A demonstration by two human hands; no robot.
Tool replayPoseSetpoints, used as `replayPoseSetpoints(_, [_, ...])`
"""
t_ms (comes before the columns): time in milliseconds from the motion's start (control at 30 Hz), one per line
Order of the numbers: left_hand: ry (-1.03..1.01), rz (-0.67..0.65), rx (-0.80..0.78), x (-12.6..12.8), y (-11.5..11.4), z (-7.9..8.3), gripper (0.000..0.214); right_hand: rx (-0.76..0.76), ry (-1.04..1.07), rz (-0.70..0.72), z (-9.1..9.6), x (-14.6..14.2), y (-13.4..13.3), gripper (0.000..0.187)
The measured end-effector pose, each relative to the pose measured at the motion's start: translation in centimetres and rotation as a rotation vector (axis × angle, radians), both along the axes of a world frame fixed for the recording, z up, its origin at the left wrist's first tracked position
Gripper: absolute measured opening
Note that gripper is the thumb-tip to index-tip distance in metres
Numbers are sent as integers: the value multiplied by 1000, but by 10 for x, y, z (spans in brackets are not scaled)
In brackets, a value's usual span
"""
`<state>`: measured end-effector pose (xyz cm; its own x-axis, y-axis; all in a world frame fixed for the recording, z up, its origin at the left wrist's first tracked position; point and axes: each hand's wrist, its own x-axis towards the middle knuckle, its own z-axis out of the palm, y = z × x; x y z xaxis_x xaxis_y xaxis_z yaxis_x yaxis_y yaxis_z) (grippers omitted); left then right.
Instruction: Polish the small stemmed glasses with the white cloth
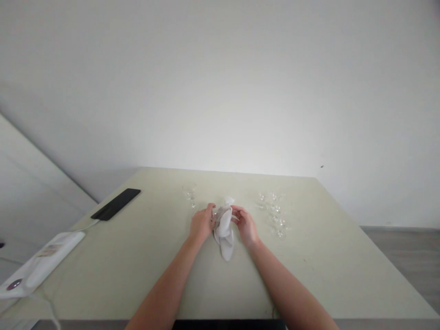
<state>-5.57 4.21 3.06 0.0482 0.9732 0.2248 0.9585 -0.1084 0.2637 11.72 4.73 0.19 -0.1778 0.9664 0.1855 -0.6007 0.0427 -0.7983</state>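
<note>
Near the middle of the table, a white cloth is bunched between my two hands, its lower end hanging down. My left hand has its fingers curled around a clear glass, which the cloth mostly covers. From the other side, my right hand closes its bent fingers on the cloth and the glass within it. A stemmed glass stands behind my left hand. Several more clear stemmed glasses are grouped to the right of my right hand.
A black flat device lies at the table's left side, with a white cable running from it. Closer on the left edge is a long white power strip. The pale table meets a white wall at the back.
</note>
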Motion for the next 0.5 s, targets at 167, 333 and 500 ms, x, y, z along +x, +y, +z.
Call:
replayPoseSetpoints(167, [11, -27, -14, 1, -1, 1, 29, -61, -102, -122, 0, -2, 0, 14])
replayPoseSetpoints(333, [16, -23, -41, 1, -1, 2, 30, -38, -110, -113, 3, -3, -3, 16])
replayPoseSetpoints(500, [30, -3, -33, 2, -1, 1, 30, -12, -114, -103, -1, -3, -1, 18])
